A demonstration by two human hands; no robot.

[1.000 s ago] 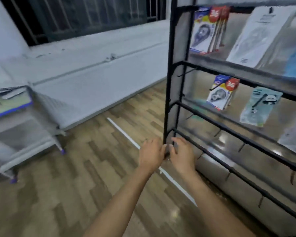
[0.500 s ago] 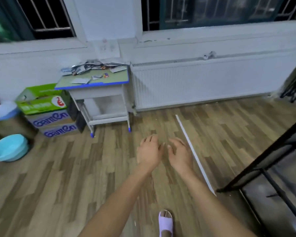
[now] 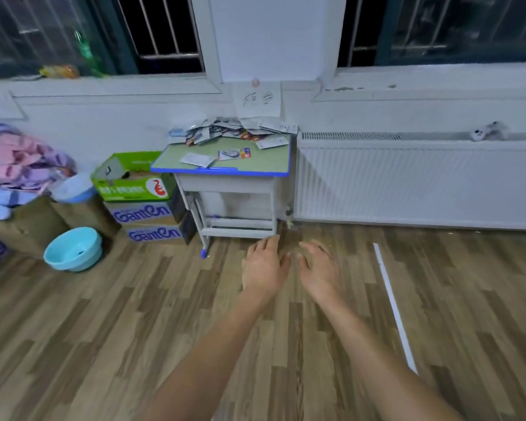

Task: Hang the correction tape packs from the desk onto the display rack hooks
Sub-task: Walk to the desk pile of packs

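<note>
Left hand [image 3: 264, 268]: held out over the wooden floor [image 3: 104, 344], palm down, fingers loosely spread, holding nothing.
Right hand [image 3: 319, 270]: just beside the left one, not touching it; fingers relaxed and apart, holding nothing.
Worktop [image 3: 268, 164]: small desk with a green top and blue edge, far centre, against the wall, well beyond both hands.
Correction tape packs [image 3: 231, 132]: loose heap along the far edge of the worktop, reaching up against the wall; count unreadable through blur.
Single packs: one with a red corner [image 3: 234, 154] lies flat near the middle of the worktop; a pale one [image 3: 197, 160] lies just left of it, near the front edge.
Radiator [image 3: 416, 180]: white, right of the worktop, along the wall.
Cartons [image 3: 146, 220]: two stacked brown ones left of the worktop, with a green box [image 3: 131, 180] on top.
Basin [image 3: 73, 249]: light blue, on the floor, left and nearer than the cartons.
Cloth pile [image 3: 19, 168]: pink and purple, far left, probably clothing.
White strip [image 3: 394, 305]: on the floor, right of the hands.
</note>
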